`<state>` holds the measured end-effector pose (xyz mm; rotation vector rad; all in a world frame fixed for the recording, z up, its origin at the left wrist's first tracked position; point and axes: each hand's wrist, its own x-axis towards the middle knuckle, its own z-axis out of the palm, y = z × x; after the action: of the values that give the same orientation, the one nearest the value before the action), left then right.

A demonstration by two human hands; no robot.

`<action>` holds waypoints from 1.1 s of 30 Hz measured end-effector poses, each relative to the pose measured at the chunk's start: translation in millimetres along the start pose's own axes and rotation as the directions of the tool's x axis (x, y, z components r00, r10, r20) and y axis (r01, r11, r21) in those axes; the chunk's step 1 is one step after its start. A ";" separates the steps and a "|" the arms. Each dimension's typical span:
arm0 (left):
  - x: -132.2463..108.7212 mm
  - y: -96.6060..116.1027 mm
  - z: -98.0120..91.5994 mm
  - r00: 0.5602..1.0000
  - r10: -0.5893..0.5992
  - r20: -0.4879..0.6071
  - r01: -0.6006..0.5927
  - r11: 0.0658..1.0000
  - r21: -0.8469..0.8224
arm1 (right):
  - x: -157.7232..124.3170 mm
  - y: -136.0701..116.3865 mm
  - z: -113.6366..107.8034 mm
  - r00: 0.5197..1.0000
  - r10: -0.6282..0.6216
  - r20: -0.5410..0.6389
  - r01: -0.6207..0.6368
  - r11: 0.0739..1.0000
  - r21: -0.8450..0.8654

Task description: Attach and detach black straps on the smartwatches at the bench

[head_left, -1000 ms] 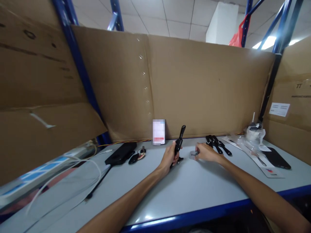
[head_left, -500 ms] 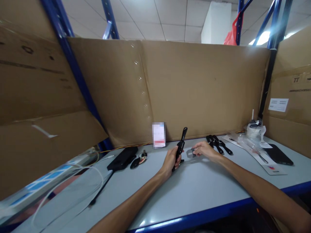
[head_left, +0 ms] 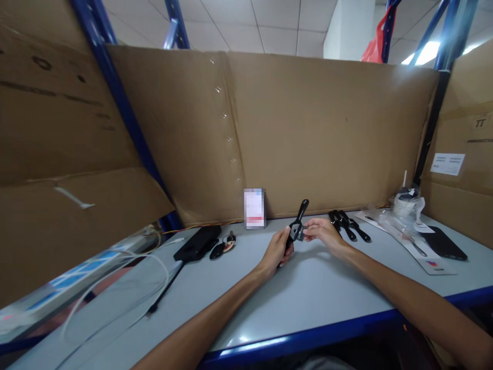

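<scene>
My left hand (head_left: 279,247) is wrapped round the lower handle of a black spokeshave (head_left: 296,230), which is tilted with its other handle pointing up and to the right. Against the middle of the tool, or very close to it, is a small grey metal plate (head_left: 301,235). The fingertips of my right hand (head_left: 320,232) pinch that plate; the fingers partly cover it. More black spokeshaves (head_left: 348,226) lie side by side on the table just beyond my right hand.
A phone (head_left: 447,243) and clear plastic packaging (head_left: 404,239) lie at the right, beside a wrapped white tub (head_left: 405,206). Leaning on the cardboard wall (head_left: 300,128) is a blurred upright card or screen (head_left: 254,208). Keys (head_left: 224,245), a black case (head_left: 198,243), cables and a power strip (head_left: 84,277) are left.
The spokeshave has turned to show its middle, its upper end moving right. My right hand has lifted the small plate from near the tabletop up to the tool. The view has shifted slightly.
</scene>
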<state>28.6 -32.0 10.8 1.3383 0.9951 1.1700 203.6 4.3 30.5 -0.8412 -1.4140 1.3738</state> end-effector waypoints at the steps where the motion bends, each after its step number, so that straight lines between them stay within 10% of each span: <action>1: -0.7 0.9 0.9 1.000 0.010 0.023 -0.010 1.000 0.023 | -0.7 -0.2 0.9 1.000 0.000 0.000 0.000 1.000 0.003; 25: -3.1 1.1 0.5 0.993 0.068 0.091 -0.072 0.996 0.043 | -4.5 0.5 2.6 0.994 -0.098 0.046 0.104 0.985 -0.136; 30: 2.7 8.5 -3.5 0.996 0.056 -0.068 -0.063 0.993 -0.098 | -2.0 1.9 -1.7 0.991 -0.128 -0.031 0.111 0.938 -0.328; 33: 6.6 15.8 -13.9 0.960 0.059 -0.275 -0.113 0.977 -0.182 | -8.9 2.3 2.0 0.961 -0.274 0.050 0.233 0.695 -0.680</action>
<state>15.4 -24.6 26.8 1.0938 0.9891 1.5059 204.1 -4.5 27.0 -1.0781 -1.9478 0.5815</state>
